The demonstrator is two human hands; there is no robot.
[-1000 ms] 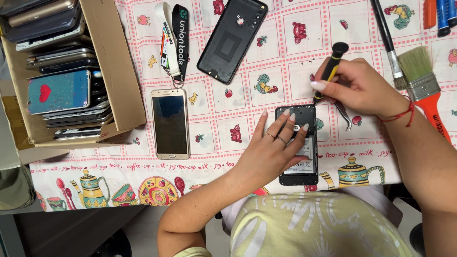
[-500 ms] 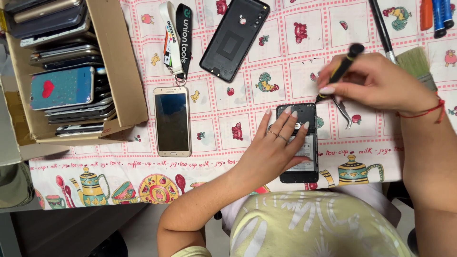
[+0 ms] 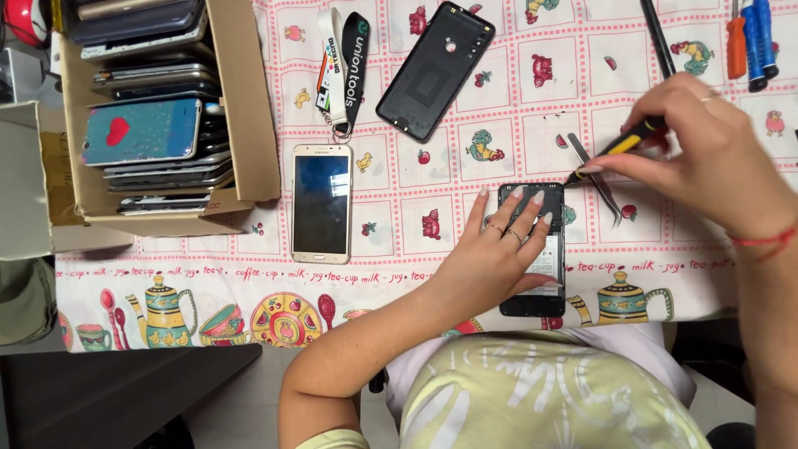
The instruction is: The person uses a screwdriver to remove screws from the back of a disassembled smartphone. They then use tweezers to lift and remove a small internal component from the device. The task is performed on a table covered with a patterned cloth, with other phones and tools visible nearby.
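Observation:
My left hand [image 3: 497, 249] lies flat on an opened black phone [image 3: 542, 274], fingers spread, pressing it to the table. Rings show on two fingers. My right hand [image 3: 706, 150] grips a small screwdriver [image 3: 619, 148] with a yellow and black handle; its tip points at the phone's upper right corner. Metal tweezers [image 3: 600, 179] lie just right of the phone, under the screwdriver. A black phone back cover [image 3: 435, 68] rests further up the table.
A gold-framed phone [image 3: 322, 202] lies left of the black one, with a lanyard [image 3: 342, 71] above it. A cardboard box [image 3: 253, 108] at the left holds several stacked phones. More screwdrivers [image 3: 748, 41] lie at the top right on a patterned tablecloth [image 3: 416, 224].
My right hand has tilted the screwdriver lower and more sideways, its tip still at the phone's upper right corner. My left hand stays on the phone.

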